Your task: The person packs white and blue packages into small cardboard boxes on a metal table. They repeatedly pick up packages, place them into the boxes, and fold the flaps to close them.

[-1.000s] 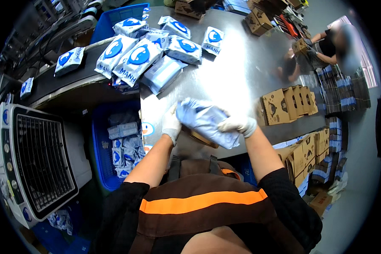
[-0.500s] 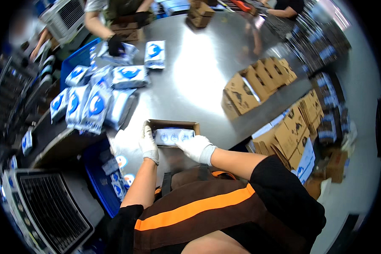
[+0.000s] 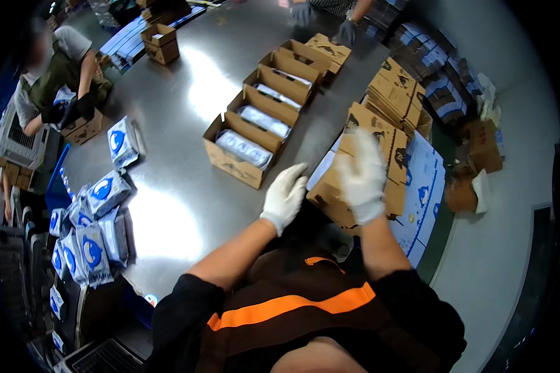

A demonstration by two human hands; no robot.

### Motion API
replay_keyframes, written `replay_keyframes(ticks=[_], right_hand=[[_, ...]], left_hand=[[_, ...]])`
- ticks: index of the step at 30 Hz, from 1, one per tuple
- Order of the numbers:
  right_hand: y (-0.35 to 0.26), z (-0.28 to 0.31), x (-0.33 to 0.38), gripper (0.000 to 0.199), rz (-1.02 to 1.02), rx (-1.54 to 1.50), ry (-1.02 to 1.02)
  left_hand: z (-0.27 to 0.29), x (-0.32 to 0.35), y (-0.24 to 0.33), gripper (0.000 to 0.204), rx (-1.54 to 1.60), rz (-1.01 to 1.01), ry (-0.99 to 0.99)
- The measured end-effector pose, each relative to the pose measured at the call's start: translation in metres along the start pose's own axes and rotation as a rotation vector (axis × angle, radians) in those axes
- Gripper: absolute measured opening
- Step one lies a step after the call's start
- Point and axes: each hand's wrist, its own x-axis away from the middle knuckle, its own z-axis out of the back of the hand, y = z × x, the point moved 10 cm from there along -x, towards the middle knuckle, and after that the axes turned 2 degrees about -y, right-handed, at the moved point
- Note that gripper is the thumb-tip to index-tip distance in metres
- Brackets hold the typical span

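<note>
My left hand (image 3: 284, 198), in a white glove, hovers over the table's near edge with fingers loosely stretched and nothing in them. Just beyond it stands a row of open cardboard boxes (image 3: 236, 171); several hold a white pack (image 3: 244, 148) lying inside. My right hand (image 3: 361, 180), also gloved in white, is over a stack of flattened brown cartons (image 3: 389, 161). Motion blurs it, but the fingers look extended with the thumb apart. Whether it touches the top carton I cannot tell.
Silver-and-blue packs (image 3: 93, 248) are heaped at the left of the metal table (image 3: 168, 130). A co-worker at far left handles a pack beside a box (image 3: 84, 129). Another person's gloved hands (image 3: 347, 31) are at the far edge. White-and-blue cardboard (image 3: 422, 193) lies right.
The view has swung to the right. Both hands have let go of the filled box, which now appears at the near end of the row. My right hand has moved over the flattened cartons.
</note>
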Motion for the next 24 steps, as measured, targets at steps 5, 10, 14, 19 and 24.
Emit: replay_keyframes(ticks=[5,10,14,19,24], right_hand=[[0.24,0.069,0.135,0.113,-1.027,0.137,-0.264],[0.215,0.048,0.137,0.081,-0.867,-0.8,-0.146],[0.021,0.082,0.063,0.064,-0.331,-0.691,0.098],[-0.145,-0.019,0.08,0.053,0.261,-0.195,-0.605],[-0.192,-0.194,0.159,0.045,0.346,-0.34,-1.055]], left_hand=[[-0.117,-0.06,-0.018,0.083,-0.068,0.346,-0.42],[-0.099,-0.036,0.049,0.075,-0.191,-0.009,-0.106],[-0.016,-0.003,0.07,0.086,0.353,0.074,-0.122],[0.211,0.132,-0.022,0.096,0.222,0.212,0.715],[0.278,0.314,-0.09,0.062,0.34,0.486,0.81]])
